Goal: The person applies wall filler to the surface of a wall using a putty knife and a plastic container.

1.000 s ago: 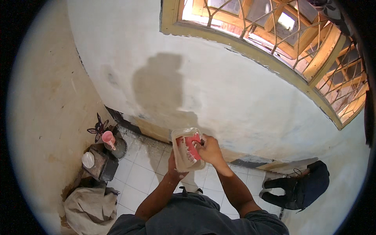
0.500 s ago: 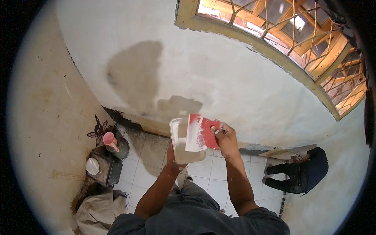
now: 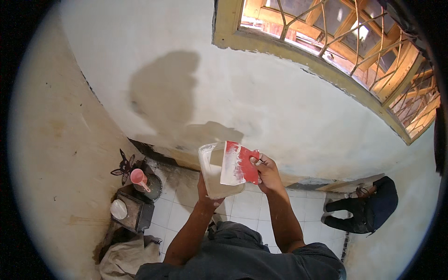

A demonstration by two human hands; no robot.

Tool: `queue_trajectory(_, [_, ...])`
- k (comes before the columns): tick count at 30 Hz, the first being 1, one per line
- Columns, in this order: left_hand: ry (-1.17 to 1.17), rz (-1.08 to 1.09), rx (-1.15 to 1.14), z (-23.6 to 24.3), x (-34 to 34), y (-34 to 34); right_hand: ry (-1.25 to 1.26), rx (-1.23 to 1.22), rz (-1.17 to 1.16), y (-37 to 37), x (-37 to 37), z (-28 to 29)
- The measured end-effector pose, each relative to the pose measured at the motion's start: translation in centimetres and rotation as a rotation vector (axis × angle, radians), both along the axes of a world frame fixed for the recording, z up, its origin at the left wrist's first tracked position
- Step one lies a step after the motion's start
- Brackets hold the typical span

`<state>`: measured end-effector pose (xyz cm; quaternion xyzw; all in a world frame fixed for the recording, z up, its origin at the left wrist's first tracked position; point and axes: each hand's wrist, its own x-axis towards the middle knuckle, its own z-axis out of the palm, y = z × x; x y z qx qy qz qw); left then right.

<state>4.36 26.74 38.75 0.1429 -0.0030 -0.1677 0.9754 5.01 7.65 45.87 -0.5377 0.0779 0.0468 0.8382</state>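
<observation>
My left hand [image 3: 208, 196] holds up a rectangular white plastic tub [image 3: 215, 186] from its near left side, most of the fingers hidden behind it. Pale putty or filler coats the tub's inside walls. In my right hand [image 3: 268, 173] is a flat red plastic putty scraper [image 3: 247, 166], pinched with the thumb on top. White paste smears the scraper's left half [image 3: 231, 163], which lies over the tub's right side. Whether its edge touches the tub I cannot tell. In front of both hands rises a whitish plastered wall [image 3: 261, 93] bearing my shadow.
A barred yellow-framed window [image 3: 298, 51] is at upper right. Another person [image 3: 368, 205] bends by the wall at right. On the left stand a dark box [image 3: 140, 212], a pink dipper [image 3: 138, 177] and a crumpled cloth [image 3: 128, 259]. White tiles [image 3: 245, 205] cover the floor.
The view has shifted slightly, so the surroundings sit a little further right and lower. The scraper has moved slightly down and tilted over the tub. Both hands keep their holds.
</observation>
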Motion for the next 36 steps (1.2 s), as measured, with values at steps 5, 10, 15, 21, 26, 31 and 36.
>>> queue_trajectory(5, [0.044,-0.031,-0.138,-1.9,1.9,2.4,-0.061,0.335,0.065,2.2,2.0,1.9])
queue_trajectory(10, [-0.071,-0.032,-0.066,-1.6,3.6,4.6,-0.33,0.529,-0.198,4.8,7.4,4.3])
queue_trajectory(15, [-0.024,-0.01,-0.109,0.2,4.8,7.8,-0.732,-0.241,-0.721,7.7,11.2,8.1])
queue_trajectory(21, [-0.004,-0.025,-0.053,-0.6,7.0,14.8,-1.259,-1.665,-0.954,8.8,16.5,8.2])
queue_trajectory(26, [-0.133,-0.081,-0.038,-3.0,8.8,22.5,-1.18,-2.046,-0.828,11.8,18.4,8.2])
queue_trajectory(31, [0.005,-0.125,-0.067,-2.4,10.1,27.2,-0.956,-2.113,-0.864,12.7,19.2,6.6])
queue_trajectory(36, [-0.112,-0.272,-0.231,-5.4,11.9,31.4,-0.835,-2.098,-0.893,14.2,17.4,5.0])
